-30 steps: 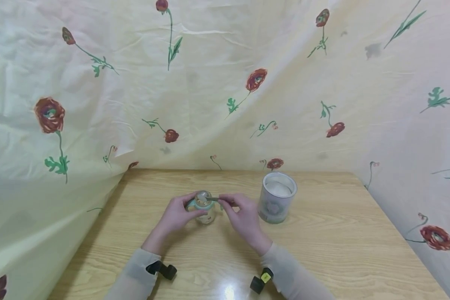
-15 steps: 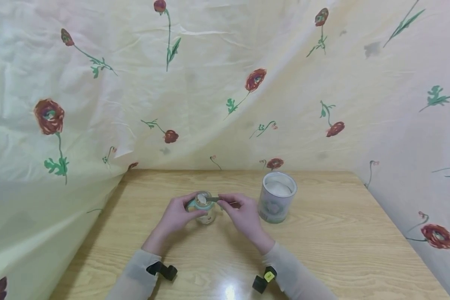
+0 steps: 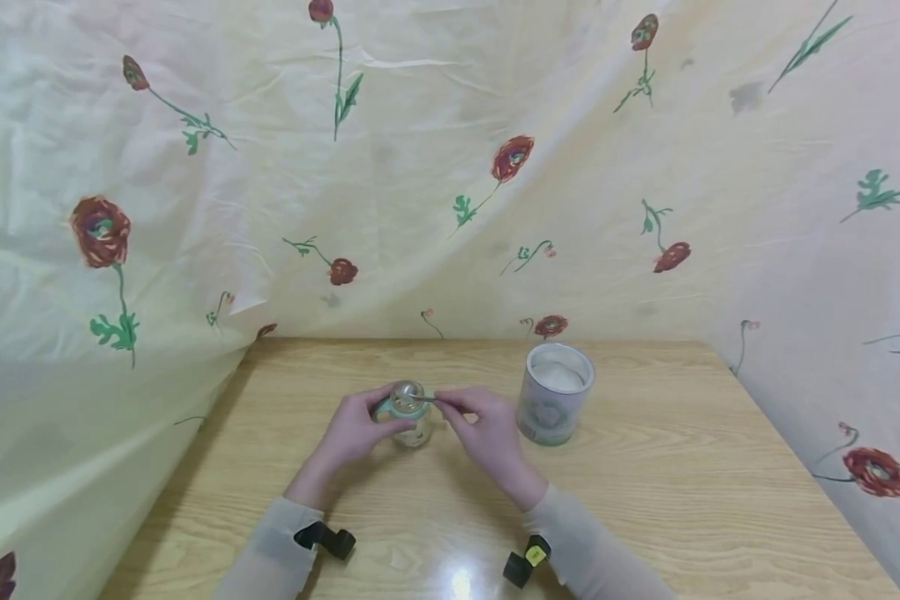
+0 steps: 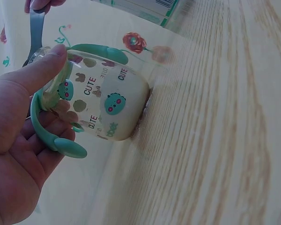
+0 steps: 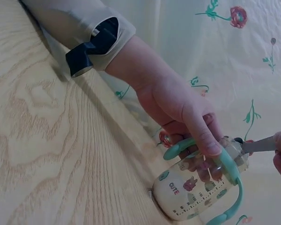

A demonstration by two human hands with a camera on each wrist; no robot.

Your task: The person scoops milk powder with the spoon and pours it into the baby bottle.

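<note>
Checking the bottle (image 4: 114,101) through my three remote cameras, I find it upright on the bench (image 3: 660,467), its base touching the wood, between the two hands. A pale fill occupies its lower part; animal prints and the word "CUTE" mark the clear wall. Two green handles (image 4: 70,147) curve out from its collar.

Left hand (image 3: 356,429): I record the fingers wrapped around the upper bottle, with the thumb on the opposite side. Right hand (image 3: 487,429): I record the fingers pinching the spoon (image 3: 423,398) by its handle. The spoon's far end is at the bottle's open mouth; I cannot tell how deep it sits.

Just beyond the right hand, on the person's right, I note an upright tin (image 3: 549,417), open at the top, with white contents (image 3: 558,377). A black strap (image 3: 324,536) shows at the left sleeve (image 3: 273,546). Flower-printed cloth (image 3: 412,167) hangs behind the bench and along both sides.
</note>
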